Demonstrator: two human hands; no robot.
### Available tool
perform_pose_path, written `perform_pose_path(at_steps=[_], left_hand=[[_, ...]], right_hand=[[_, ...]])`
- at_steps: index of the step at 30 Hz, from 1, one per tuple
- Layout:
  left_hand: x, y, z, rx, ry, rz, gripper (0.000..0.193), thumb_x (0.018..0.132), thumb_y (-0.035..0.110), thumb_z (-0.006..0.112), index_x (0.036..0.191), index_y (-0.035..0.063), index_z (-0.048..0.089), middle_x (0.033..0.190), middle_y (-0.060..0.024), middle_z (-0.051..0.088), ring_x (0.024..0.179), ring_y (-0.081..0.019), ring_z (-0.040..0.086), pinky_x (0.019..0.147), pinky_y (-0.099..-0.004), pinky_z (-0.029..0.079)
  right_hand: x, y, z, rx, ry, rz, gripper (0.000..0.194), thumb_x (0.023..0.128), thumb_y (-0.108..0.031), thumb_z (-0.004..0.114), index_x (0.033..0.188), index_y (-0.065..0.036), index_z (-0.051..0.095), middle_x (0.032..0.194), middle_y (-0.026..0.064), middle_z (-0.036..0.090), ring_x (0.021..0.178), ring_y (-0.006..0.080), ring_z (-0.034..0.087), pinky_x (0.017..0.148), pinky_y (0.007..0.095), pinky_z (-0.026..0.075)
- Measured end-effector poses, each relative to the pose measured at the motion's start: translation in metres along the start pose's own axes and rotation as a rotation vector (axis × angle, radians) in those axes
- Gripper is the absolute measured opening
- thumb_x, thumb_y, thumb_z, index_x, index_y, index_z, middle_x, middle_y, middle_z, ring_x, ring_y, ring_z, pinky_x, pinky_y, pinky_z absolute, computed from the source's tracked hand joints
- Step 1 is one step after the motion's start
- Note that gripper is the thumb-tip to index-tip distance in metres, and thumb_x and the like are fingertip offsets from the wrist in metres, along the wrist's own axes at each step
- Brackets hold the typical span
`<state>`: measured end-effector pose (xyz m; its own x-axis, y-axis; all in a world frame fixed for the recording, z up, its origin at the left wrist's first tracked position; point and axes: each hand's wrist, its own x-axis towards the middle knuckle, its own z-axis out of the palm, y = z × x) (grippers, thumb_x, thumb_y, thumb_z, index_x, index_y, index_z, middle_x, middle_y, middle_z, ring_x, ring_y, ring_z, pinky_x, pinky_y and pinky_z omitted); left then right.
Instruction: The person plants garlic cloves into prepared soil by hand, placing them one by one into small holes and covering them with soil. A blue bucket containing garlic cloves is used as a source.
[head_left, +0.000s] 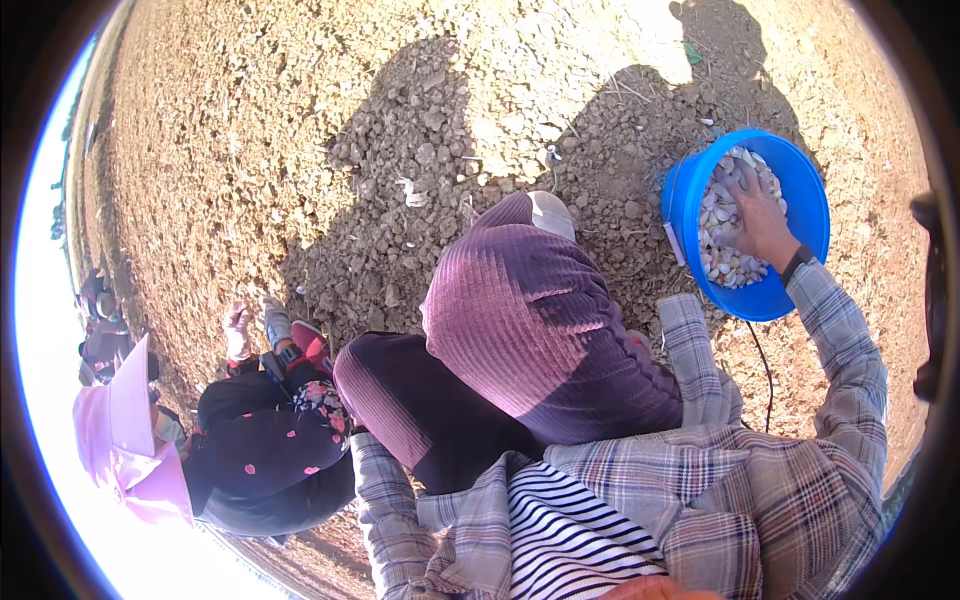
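My right hand (756, 214) is inside a blue plastic bucket (806, 202), palm down on a heap of pale garlic cloves (724, 262). Its fingers look spread over the cloves, and no clove shows clearly in its grasp. A dark band circles that wrist below a plaid sleeve. The bucket appears tilted in this view, with its wire handle and white grip (673, 244) hanging on the near side. My left hand is out of view; its plaid sleeve (382, 510) ends behind my bent left knee.
Dry, cloddy soil (427, 150) lies ahead, crossed by shadows. A white scrap (411, 193) rests on it. Close on my left, a person in a pink hat (135, 427) crouches with gloved hands (238, 330) near the ground. More people (101, 322) are farther off. A dark cord (765, 367) hangs beside the bucket.
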<state>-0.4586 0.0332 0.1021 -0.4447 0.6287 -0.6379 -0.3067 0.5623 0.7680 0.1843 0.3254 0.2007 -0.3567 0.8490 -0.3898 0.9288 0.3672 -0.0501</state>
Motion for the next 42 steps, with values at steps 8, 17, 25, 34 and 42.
perform_pose_path(at_steps=[8, 17, 25, 34, 42], left_hand=[[-0.151, 0.06, 0.008, -0.287, 0.062, 0.143, 0.036, 0.095, 0.024, 0.046, 0.09, -0.005, 0.066, 0.086, -0.0191, 0.068, 0.08, -0.0287, 0.065, 0.078, -0.0393, 0.052], [-0.182, 0.096, 0.049, -0.345, -0.141, 0.358, 0.046, 0.094, 0.026, 0.042, 0.071, -0.0058, 0.065, 0.076, -0.0223, 0.067, 0.073, -0.0326, 0.065, 0.076, -0.0408, 0.052], [-0.038, 0.089, 0.048, -0.028, -0.285, 0.088, 0.028, 0.095, 0.022, 0.056, 0.095, -0.0041, 0.066, 0.088, -0.0116, 0.069, 0.081, -0.0192, 0.066, 0.081, -0.0304, 0.053], [0.084, 0.026, 0.112, -0.557, -0.623, -0.194, 0.038, 0.097, 0.029, 0.052, 0.117, -0.0029, 0.057, 0.104, -0.016, 0.066, 0.095, -0.0249, 0.066, 0.087, -0.0383, 0.054], [0.127, 0.021, 0.125, -1.145, -0.766, -0.273, 0.075, 0.093, 0.061, 0.039, 0.142, 0.0031, 0.034, 0.14, -0.0239, 0.043, 0.125, -0.0438, 0.045, 0.105, -0.0548, 0.037]], right_hand=[[-0.01, 0.003, 0.042, -0.071, -0.117, -0.048, 0.096, 0.054, -0.006, 0.08, 0.139, -0.011, 0.036, 0.147, 0.0239, 0.025, 0.125, 0.0489, 0.037, 0.098, 0.0527, 0.041], [-0.005, 0.016, 0.054, 0.064, -0.043, -0.158, 0.081, 0.056, 0.007, 0.072, 0.131, -0.01, 0.046, 0.142, 0.0261, 0.032, 0.114, 0.0477, 0.05, 0.087, 0.0492, 0.049], [0.004, 0.061, 0.04, 0.353, -0.099, -0.29, 0.016, 0.09, -0.017, 0.053, 0.099, -0.006, 0.06, 0.092, 0.0099, 0.064, 0.086, 0.0266, 0.061, 0.076, 0.0387, 0.047], [0.119, -0.076, -0.142, 0.694, -0.017, -0.096, 0.024, 0.065, 0.006, 0.049, 0.083, -0.009, 0.048, 0.094, 0.0046, 0.051, 0.087, 0.0114, 0.047, 0.08, 0.0239, 0.039], [0.267, -0.459, 0.002, 0.965, -0.536, -0.914, 0.019, 0.068, 0.0, 0.064, 0.086, -0.003, 0.057, 0.076, -0.0007, 0.057, 0.073, 0.0088, 0.052, 0.063, 0.027, 0.045]])
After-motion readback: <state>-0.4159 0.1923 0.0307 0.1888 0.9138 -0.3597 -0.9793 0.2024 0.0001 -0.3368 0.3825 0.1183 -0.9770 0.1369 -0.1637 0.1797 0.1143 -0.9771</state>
